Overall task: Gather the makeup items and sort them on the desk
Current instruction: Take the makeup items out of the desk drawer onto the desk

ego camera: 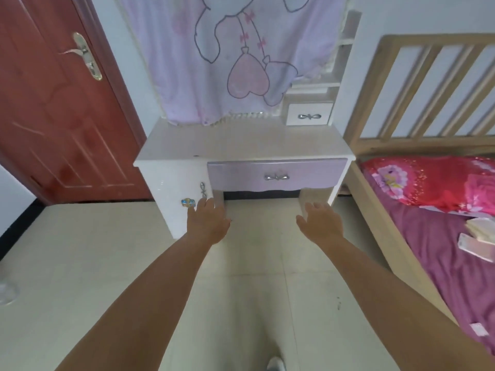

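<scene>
Both hands reached toward the white dressing desk with its lilac front drawer (pixel 277 174); the left hand (pixel 207 223) and the right hand (pixel 320 223) had fingers spread and relaxed, holding nothing. No makeup items showed anywhere on the desk top, so they were probably shut inside. The sensible move was to pull that drawer squarely by its silver bow-shaped handle (pixel 276 177), or try the small white drawer (pixel 309 116) at the desk's back right corner, under the lilac cartoon cloth (pixel 227 57).
</scene>
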Demonstrator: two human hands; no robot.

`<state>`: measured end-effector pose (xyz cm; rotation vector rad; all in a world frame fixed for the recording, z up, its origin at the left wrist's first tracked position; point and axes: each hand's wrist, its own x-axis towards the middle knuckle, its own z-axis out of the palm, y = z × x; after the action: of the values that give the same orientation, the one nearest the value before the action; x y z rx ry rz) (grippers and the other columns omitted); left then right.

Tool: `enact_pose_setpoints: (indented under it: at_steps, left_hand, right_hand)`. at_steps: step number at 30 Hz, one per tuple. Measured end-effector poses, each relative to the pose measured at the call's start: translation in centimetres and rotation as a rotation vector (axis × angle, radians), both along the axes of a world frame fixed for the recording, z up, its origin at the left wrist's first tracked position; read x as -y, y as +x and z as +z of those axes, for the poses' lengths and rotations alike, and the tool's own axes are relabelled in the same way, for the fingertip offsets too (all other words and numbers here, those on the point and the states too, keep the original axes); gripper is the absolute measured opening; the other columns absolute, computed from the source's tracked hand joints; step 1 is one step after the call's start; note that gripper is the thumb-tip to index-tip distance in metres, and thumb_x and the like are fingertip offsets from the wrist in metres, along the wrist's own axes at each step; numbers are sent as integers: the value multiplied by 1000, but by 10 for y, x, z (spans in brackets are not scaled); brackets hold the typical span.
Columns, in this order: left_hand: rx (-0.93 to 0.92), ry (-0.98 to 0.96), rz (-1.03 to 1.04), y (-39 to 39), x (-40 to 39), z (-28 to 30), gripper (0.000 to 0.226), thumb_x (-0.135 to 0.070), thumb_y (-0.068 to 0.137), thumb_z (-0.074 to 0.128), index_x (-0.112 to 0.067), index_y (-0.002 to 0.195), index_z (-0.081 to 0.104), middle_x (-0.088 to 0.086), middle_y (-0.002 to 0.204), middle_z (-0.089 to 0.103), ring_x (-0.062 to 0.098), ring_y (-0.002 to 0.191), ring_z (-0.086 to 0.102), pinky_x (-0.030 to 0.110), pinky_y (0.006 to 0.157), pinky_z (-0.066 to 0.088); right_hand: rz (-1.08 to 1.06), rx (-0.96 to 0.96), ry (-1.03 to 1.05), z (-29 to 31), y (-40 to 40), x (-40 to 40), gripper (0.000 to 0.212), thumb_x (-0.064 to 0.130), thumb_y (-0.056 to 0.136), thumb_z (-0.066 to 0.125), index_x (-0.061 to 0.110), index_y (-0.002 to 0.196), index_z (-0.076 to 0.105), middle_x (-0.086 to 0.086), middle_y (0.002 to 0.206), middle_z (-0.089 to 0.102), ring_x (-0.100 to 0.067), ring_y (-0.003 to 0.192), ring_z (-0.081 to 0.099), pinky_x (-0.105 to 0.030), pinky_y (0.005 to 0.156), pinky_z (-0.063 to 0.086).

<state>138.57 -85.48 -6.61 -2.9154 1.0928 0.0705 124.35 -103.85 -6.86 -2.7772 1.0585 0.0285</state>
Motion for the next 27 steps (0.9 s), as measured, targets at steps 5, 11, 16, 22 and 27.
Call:
enact_pose_setpoints:
  at_steps: [5, 11, 16, 22, 27]
  left_hand:
    - [-37, 3, -3, 83, 64, -22, 43, -31, 93, 39, -9, 130, 37, 8, 140, 36, 23, 134, 24, 42, 107, 23]
    - [-127, -10, 20, 177, 148, -73, 44, -28, 92, 37, -10, 132, 35, 9, 142, 33, 23, 136, 21, 41, 108, 21]
    - [-96, -50, -25, 239, 207, -124, 42, -20, 88, 46, -6, 127, 43, 13, 137, 40, 22, 132, 32, 39, 105, 27]
    - [78, -173, -167, 281, 248, -179, 49, -5, 47, 80, 0, 95, 68, 24, 104, 65, 38, 98, 63, 55, 80, 48]
    - [139, -204, -127, 287, 256, -204, 55, -9, 53, 78, -2, 106, 64, 23, 105, 64, 31, 107, 50, 57, 86, 44]
  right_hand:
    - [50, -89, 28, -32, 90, 62, 41, 33, 94, 36, 10, 126, 43, -9, 128, 47, -27, 125, 36, -38, 97, 34]
    - [28, -152, 124, -87, 198, 126, 45, 33, 94, 35, 10, 133, 37, -9, 137, 42, -26, 131, 30, -40, 102, 32]
    - [-330, 11, 520, -151, 279, 174, 42, 28, 95, 37, 3, 127, 46, -15, 131, 49, -29, 122, 42, -32, 95, 35]
    - [-1007, 510, 1345, -223, 334, 212, 20, 17, 95, 37, 16, 77, 44, -4, 75, 44, -19, 76, 50, -29, 69, 41]
    - [-1242, 1015, 1633, -244, 346, 228, 26, -6, 87, 38, 12, 69, 45, -2, 59, 53, -13, 56, 56, -27, 56, 49]
